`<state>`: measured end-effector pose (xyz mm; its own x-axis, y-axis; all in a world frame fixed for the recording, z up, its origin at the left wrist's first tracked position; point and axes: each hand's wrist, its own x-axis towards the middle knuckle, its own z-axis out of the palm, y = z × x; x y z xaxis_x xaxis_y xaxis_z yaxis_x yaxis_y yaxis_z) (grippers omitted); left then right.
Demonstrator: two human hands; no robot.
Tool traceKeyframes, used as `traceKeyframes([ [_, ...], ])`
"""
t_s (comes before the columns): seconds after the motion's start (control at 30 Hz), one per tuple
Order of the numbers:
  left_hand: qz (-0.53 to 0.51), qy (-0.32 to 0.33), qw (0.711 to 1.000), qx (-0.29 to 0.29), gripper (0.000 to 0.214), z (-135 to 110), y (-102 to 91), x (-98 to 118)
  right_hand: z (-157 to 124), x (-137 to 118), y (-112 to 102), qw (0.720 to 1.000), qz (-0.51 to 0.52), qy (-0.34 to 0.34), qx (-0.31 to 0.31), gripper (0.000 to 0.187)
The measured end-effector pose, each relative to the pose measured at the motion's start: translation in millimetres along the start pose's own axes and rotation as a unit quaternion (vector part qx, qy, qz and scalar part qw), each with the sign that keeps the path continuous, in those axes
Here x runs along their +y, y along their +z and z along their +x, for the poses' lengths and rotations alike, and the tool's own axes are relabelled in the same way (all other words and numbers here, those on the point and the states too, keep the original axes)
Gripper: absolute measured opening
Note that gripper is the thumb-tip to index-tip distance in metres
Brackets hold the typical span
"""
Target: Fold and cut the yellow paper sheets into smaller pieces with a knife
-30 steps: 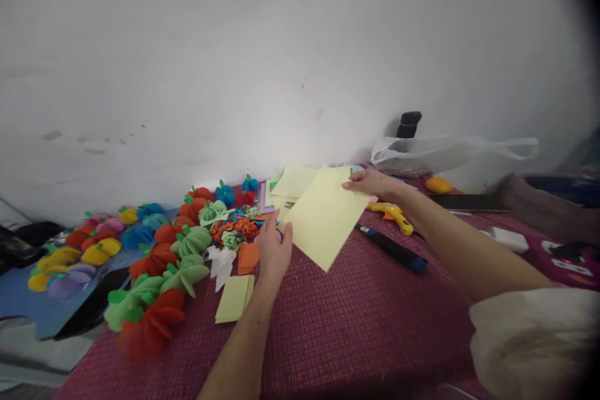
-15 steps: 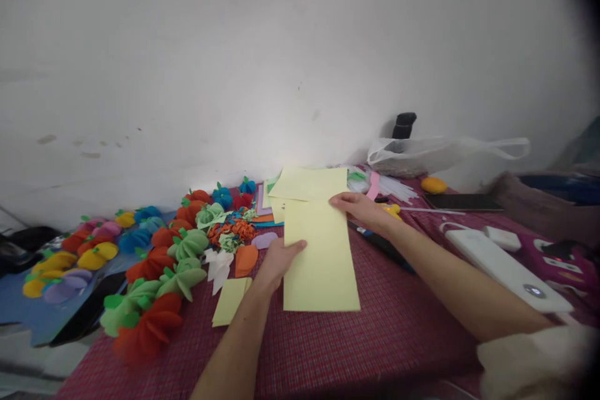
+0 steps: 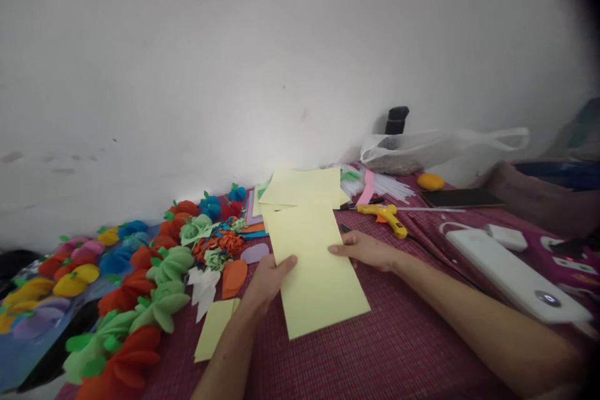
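Note:
A long pale yellow sheet of paper (image 3: 319, 287) is held between both hands, tilted slightly over the cloth. My left hand (image 3: 268, 278) grips its left edge, thumb on top and fingers hidden beneath. At the right edge, my right hand (image 3: 363, 251) pinches it, thumb on top and fingers mostly underneath. Behind it, another yellow sheet (image 3: 304, 186) lies on stacked coloured sheets, and the held sheet's far end overlaps it. Small yellow pieces (image 3: 213, 331) are stacked beside my left forearm. Near my left hand lie an orange cut piece (image 3: 234, 279) and a purple one (image 3: 255, 254).
Rows of coloured pumpkin-like ornaments (image 3: 171, 264) fill the left side. To the right are a yellow glue gun (image 3: 384, 212), a dark phone-like slab (image 3: 462, 198), a white power bank (image 3: 510, 275) and a purple power strip (image 3: 553, 256). A plastic bag (image 3: 422, 145) stands by the wall.
My right hand has slid from the sheet's far right corner down its right edge. The sheet has turned a little and come nearer. The glue gun now shows more fully.

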<state>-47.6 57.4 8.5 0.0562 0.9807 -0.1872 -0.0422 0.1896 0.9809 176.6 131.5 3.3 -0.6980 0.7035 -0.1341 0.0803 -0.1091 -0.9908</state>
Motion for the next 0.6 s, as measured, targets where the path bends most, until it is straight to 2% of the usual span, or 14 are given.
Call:
traceKeyframes([
  [0.13,-0.003,-0.033,0.999,0.003,0.042,0,3.5,3,-2,4,-13,1.0,-0.016,-0.017,-0.018,0.032],
  [0.23,-0.027,-0.036,0.999,-0.003,0.041,-2,4.4,6,-3,2,-17,0.999,-0.009,-0.036,-0.006,0.027],
  [0.3,-0.048,-0.041,0.998,-0.013,0.037,-4,3.2,9,-3,0,-19,0.999,0.006,-0.041,0.0,0.023],
  [0.4,-0.077,-0.051,0.996,0.006,0.027,-3,0.1,11,-2,-2,-21,0.998,0.038,-0.047,-0.005,0.018],
  [0.5,-0.078,-0.061,0.995,0.018,0.016,-1,-1.9,9,-1,-1,-22,0.997,0.051,-0.048,-0.019,0.015],
  [0.6,-0.077,-0.079,0.994,0.018,0.014,1,-2.6,7,-1,1,-22,0.997,0.051,-0.046,-0.036,0.015],
])
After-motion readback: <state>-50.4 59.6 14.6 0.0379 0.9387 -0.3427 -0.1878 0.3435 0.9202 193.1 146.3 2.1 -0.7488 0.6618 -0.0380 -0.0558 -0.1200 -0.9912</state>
